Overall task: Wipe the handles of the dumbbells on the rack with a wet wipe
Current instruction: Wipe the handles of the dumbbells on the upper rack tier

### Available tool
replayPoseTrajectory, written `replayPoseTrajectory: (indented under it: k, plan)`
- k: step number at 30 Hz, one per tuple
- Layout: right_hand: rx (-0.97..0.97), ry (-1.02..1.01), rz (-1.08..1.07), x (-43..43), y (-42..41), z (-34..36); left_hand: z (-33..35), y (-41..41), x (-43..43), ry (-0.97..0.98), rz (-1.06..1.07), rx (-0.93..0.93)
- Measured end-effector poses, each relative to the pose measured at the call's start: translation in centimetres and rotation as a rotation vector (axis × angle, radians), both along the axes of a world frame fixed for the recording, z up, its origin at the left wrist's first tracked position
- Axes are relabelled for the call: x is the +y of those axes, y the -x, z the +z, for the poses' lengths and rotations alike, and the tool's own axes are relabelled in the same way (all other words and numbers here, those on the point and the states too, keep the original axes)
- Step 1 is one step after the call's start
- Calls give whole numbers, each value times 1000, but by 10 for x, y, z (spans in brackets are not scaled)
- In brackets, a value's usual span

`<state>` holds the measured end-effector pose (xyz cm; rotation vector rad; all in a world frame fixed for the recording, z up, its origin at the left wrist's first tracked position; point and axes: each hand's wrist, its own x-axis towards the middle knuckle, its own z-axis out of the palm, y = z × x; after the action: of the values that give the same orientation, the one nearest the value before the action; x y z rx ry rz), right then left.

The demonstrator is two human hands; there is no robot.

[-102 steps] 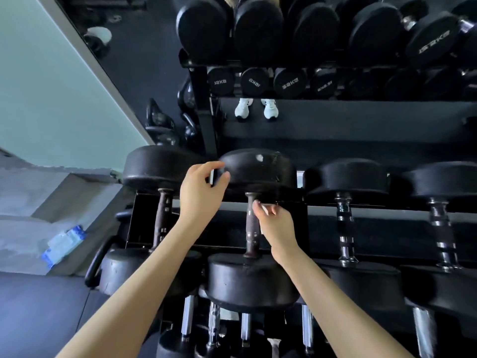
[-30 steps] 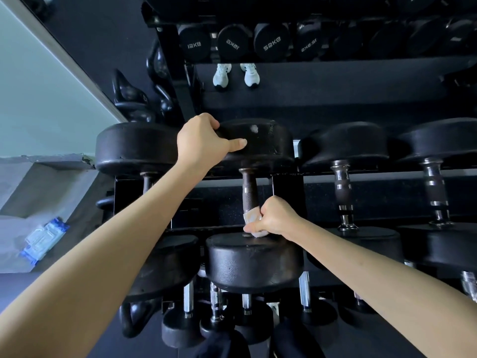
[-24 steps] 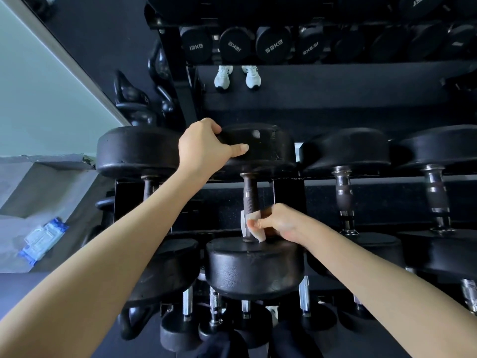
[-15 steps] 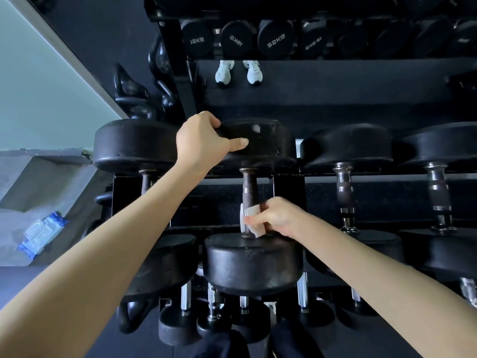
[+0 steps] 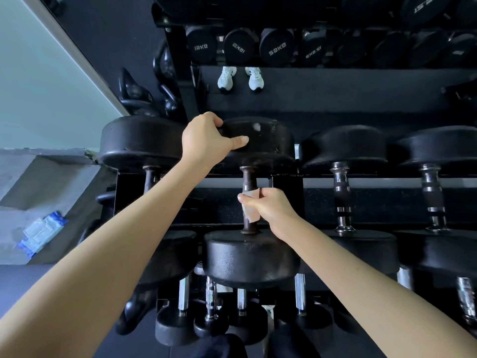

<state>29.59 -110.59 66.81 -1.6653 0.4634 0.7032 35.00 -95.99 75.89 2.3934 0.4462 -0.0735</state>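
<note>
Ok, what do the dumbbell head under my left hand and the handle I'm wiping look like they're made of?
Dumbbell head: probably rubber, matte black, scuffed with a pale chip. Handle: likely metal, dull dark brown with fine knurling, perhaps tarnished or rusty; hard to tell.

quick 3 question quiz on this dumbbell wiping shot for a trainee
1. True or false: the right hand presses the wet wipe against the handle of a dumbbell on the rack.
2. What does the left hand grip?
A. the far head of that same dumbbell
B. a chrome handle
C. a kettlebell
3. Fill in: the blue wipe pack lies near the ___ edge of the view.
Key: 1 true; 2 A; 3 left.
</note>
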Motion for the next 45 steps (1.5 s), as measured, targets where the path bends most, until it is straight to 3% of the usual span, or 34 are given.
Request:
replayPoseTrajectory:
  k: [2,4,8,14,17,21,23,25,29,31,35,37,41,45]
  plan:
    - [60,-147,-17,-6,2,2,-1,2,0,11,2,-12]
    - [63,-165,-20,-9,2,0,-3,3,0,8,-3,-16]
    - [-12,11,-30,-7,1,-4,-5,3,1,-11,-10,-11]
    - [-370,470,156,12,-3,-4,-7,3,0,-10,9,-14]
    - [-412,600,204,25,-9,1,-7,4,-1,-5,14,-26]
    - [-440,750,92,39,-18,-1,-7,4,-1,-25,-1,-38]
    - [-431,679,-35,40,-20,-4,-8,4,0,-20,1,-38]
    - [-380,463,-175,31,-24,-8,-8,4,0,-17,2,-35]
    - [-7,-108,-299,9,-30,-5,-8,2,1,-9,9,-29]
    - [-5,-142,-286,5,-30,-8,-8,0,1,-6,10,-29]
    - [-398,405,1,19,-26,-11,-8,0,1,-6,15,-29]
    - [-446,588,67,25,-23,-8,-8,0,1,-6,14,-28]
    - [-410,665,164,27,-20,-8,-7,0,1,-2,10,-21]
    - [-347,566,214,13,-5,-14,-6,1,1,6,6,-21]
